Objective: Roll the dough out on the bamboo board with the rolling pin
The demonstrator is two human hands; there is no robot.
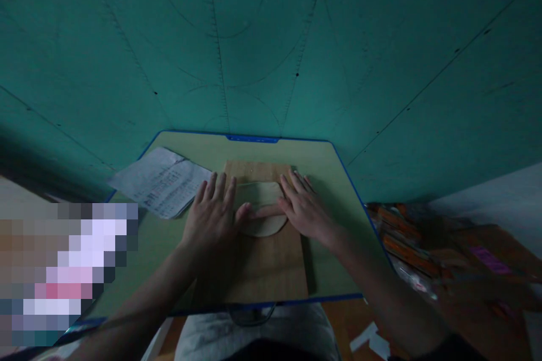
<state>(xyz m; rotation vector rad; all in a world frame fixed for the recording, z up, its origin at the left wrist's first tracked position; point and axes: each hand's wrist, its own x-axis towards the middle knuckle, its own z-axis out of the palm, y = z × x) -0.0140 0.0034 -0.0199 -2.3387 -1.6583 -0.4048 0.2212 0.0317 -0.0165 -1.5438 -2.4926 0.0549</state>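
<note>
A flat round sheet of dough lies on a wooden board. Across the dough runs a slim wooden rolling pin, its middle showing between my two thumbs. My left hand rests palm down over the pin's left end, fingers stretched out and spread toward the far edge of the board. Over the right end lies my right hand, also flat with its fingers extended. Both palms hide the ends of the pin, and neither hand's fingers wrap around it.
The board lies on a pale table with a blue rim, against a green wall. Printed papers lie at the left. Right of the table are cardboard boxes and orange packages. A blurred-out patch covers the lower left.
</note>
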